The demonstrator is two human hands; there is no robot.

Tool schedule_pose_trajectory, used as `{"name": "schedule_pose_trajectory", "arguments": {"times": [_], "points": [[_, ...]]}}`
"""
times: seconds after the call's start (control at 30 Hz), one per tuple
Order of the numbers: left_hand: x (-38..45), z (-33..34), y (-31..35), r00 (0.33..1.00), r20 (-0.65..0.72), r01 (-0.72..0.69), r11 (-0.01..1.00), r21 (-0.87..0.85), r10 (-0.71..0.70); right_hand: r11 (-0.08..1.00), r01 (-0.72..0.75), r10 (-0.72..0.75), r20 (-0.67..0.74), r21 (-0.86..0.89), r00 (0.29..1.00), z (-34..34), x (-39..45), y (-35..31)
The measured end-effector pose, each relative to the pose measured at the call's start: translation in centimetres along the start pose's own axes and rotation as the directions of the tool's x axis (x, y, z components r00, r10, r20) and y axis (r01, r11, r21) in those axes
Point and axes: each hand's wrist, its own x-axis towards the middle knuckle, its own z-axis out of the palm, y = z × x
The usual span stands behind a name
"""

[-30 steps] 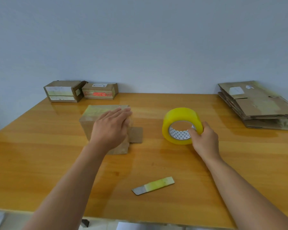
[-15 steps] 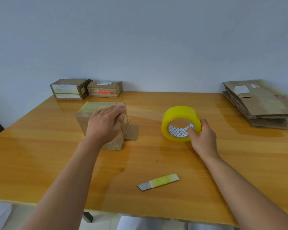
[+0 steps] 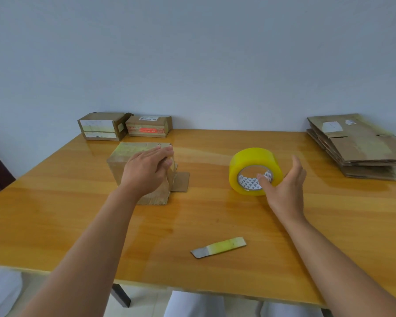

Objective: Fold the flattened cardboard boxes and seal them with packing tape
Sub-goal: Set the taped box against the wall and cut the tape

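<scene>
A small folded cardboard box [image 3: 121, 161] with yellowish tape on top stands left of the table's middle. One loose flap [image 3: 181, 182] lies flat on the table at its right end. My left hand [image 3: 146, 171] lies over the box's right top edge, fingers on top and thumb against the end face. A yellow roll of packing tape [image 3: 253, 161] stands on its edge right of centre. My right hand [image 3: 285, 186] is beside it with fingers spread and lifted off the roll; only the thumb tip reaches across the roll's core.
Two sealed boxes [image 3: 101, 128] [image 3: 149, 128] sit at the back left against the wall. A stack of flattened cardboard boxes [image 3: 357, 145] lies at the back right. A cardboard strip with tape [image 3: 218, 247] lies near the wooden table's front edge [image 3: 192, 288].
My right hand has loosened from the tape roll, its fingers now spread away from it. My left hand slid to the box's right edge, thumb tucked on the end.
</scene>
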Motion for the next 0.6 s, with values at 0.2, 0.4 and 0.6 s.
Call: {"name": "schedule_pose_trajectory", "arguments": {"times": [0.2,0.4,0.6], "points": [[0.0,0.0,0.1,1.0,0.026,0.011,1.0,0.003,-0.011,0.733,0.668,-0.674,-0.006,-0.127,0.739,-0.5,-1.3,-1.5],[0.1,-0.1,0.3,0.999,0.036,0.001,1.0,0.009,-0.001,0.898,0.412,-0.367,0.777,0.153,0.511,-0.8,-4.3,-2.7],[0.1,-0.1,0.3,1.0,0.01,0.017,1.0,-0.014,-0.017,0.884,0.465,-0.164,0.96,0.042,0.225,-1.1,-5.2,-4.1]]}}
